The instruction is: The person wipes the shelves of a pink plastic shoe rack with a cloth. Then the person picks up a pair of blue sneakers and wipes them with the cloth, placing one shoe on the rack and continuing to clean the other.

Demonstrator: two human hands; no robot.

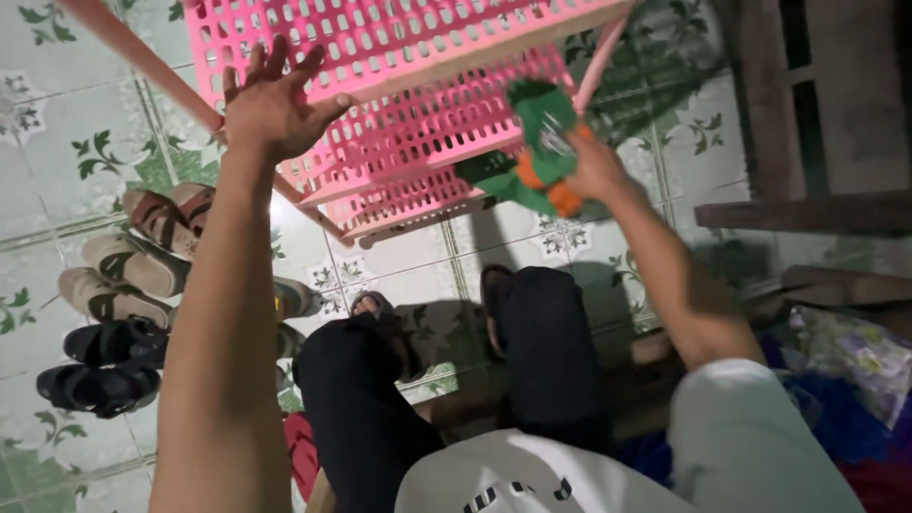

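Overhead, right hand (597,166) holds green-orange toy (543,142) against pink basket (399,57).

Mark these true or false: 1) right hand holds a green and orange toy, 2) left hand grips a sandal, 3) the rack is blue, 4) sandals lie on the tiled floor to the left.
1) True: the right hand holds a green and orange toy against the rack.
2) False: the left hand is open with fingers spread on the rack, holding nothing.
3) False: the rack is pink plastic lattice.
4) True: several sandals lie in a row on the tiled floor.
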